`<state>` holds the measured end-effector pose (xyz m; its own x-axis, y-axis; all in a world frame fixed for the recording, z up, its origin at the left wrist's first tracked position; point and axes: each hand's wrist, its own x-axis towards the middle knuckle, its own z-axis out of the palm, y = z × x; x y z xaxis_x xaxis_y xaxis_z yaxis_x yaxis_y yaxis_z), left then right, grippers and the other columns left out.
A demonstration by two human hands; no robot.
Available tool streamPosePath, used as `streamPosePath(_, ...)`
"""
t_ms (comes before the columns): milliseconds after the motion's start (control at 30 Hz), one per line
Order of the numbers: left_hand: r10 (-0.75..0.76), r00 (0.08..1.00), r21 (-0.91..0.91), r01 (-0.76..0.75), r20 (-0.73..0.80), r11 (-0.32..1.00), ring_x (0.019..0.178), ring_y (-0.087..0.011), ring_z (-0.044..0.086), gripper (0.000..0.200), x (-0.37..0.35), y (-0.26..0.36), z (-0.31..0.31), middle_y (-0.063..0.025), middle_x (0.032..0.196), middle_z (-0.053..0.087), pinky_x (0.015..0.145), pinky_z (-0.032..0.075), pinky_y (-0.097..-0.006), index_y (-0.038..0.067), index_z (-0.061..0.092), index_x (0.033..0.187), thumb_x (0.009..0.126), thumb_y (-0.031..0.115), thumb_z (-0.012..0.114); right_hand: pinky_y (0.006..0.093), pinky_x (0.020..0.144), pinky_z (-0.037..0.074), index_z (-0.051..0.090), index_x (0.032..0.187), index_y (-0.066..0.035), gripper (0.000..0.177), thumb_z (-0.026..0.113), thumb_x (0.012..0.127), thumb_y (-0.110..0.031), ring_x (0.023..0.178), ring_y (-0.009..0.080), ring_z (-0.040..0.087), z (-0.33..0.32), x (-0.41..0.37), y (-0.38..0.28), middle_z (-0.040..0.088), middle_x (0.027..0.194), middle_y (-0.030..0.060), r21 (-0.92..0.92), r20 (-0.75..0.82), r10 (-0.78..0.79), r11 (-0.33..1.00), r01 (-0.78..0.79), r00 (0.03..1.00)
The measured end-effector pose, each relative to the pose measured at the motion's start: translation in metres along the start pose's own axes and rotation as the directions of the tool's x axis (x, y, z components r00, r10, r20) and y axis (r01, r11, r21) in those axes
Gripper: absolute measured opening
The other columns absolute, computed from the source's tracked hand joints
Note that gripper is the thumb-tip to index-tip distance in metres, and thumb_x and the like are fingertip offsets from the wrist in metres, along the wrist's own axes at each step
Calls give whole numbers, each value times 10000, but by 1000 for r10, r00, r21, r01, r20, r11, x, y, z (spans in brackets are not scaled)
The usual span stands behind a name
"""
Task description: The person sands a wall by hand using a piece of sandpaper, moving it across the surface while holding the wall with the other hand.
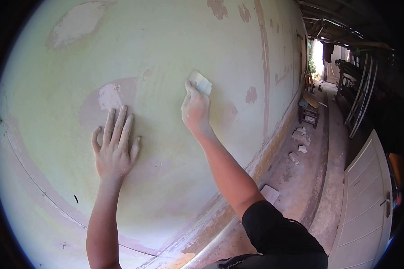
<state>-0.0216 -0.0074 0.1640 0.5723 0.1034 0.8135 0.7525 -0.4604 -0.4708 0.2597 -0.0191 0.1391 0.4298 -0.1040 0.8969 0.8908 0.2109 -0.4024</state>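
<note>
A pale green wall (166, 58) with greyish-pink filler patches fills most of the head view. My left hand (114, 150) lies flat on it, fingers spread, just below a large round patch (92, 105) with a whitish spot. That hand holds nothing. To the right and higher up, my right hand (196, 105) is closed on a folded piece of sandpaper (201, 83), pale with faint bluish marks, against the wall. Pale dust coats the fingers of both hands. The side of the sandpaper that faces the wall is hidden.
A narrow concrete passage (296, 179) runs along the wall on the right, with broken white chunks (302, 136) on it. A small stool (309, 114) stands by the wall farther back. A white door panel (366, 201) and a leaning ladder (363, 96) line the right side.
</note>
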Motion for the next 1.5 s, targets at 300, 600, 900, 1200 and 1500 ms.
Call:
streamPosePath(300,19,998,-31,-20,-59,999,1574,-177,347,570,-1,-1,4,52,1706,387,1226,240,-474,202,516,1535,997,362,612,440,1095,518,595,1449,-17,581,648,875,57,1404,358,532,-7,0,26,614,1480,172,-78,166,-249,961,264,954)
streamPosePath(600,-101,990,73,108,-100,991,1564,-212,375,546,12,22,15,29,1680,438,1203,261,-505,186,580,1447,929,340,655,498,1274,321,469,1518,58,580,634,968,-23,1544,430,335,27,97,35,420,1616,264,251,54,-401,892,377,914)
streamPosePath(900,-200,968,63,211,-151,975,1574,-248,356,559,65,77,29,-20,1679,439,1224,227,-517,157,549,1425,896,305,657,524,1273,324,461,1501,105,614,556,895,109,1522,473,360,21,114,64,436,1591,293,295,169,-475,861,416,864)
streamPosePath(1200,-255,958,53,264,-129,963,1599,-244,297,612,85,94,35,-5,1722,358,1252,189,-515,169,465,1485,913,279,653,556,1267,327,512,1480,108,733,528,756,222,1521,475,373,-15,-20,115,483,1566,285,317,209,-357,905,283,910)
streamPosePath(1500,-238,963,29,244,-130,969,1593,-246,316,581,84,92,36,0,1714,378,1239,208,-520,169,482,1458,916,288,655,458,1251,380,605,1388,87,478,617,913,31,1474,392,467,37,175,34,585,1487,235,367,21,-351,874,319,936)
